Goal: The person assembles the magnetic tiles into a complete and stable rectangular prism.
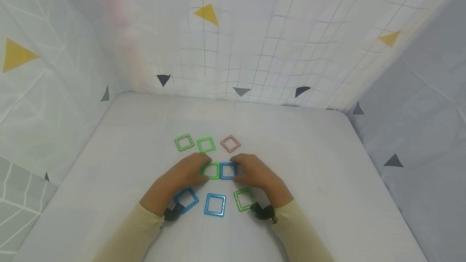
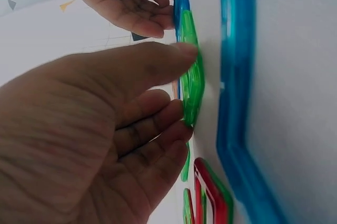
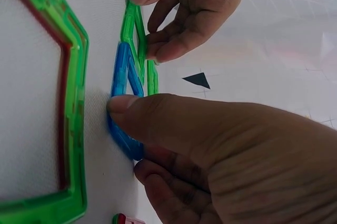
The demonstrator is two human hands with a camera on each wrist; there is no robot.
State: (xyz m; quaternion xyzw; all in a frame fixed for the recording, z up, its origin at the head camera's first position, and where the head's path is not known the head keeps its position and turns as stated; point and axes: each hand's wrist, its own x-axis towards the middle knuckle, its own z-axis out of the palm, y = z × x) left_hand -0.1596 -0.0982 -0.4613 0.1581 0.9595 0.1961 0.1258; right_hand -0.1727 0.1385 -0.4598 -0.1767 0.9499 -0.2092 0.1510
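Observation:
My left hand [image 1: 189,169] pinches a green square magnetic tile [image 1: 214,178] between thumb and fingers at its left side. A blue square magnetic tile [image 1: 227,178] is gripped the same way at its right side by my right hand [image 1: 256,171]. The two frames sit edge to edge between my hands, low over the white surface. In the left wrist view my left thumb lies on the green tile's edge, the fingers on its far side. The right wrist view has my right thumb on the blue tile's near edge.
Beyond my hands lie a green tile [image 1: 182,137], another green tile [image 1: 206,151] and a red tile [image 1: 235,148]. Nearer are a blue tile [image 1: 194,194] by my left wrist, a second blue tile [image 1: 214,214] and a green tile [image 1: 236,201] by my right wrist. Patterned cloth walls surround the table [image 1: 327,165].

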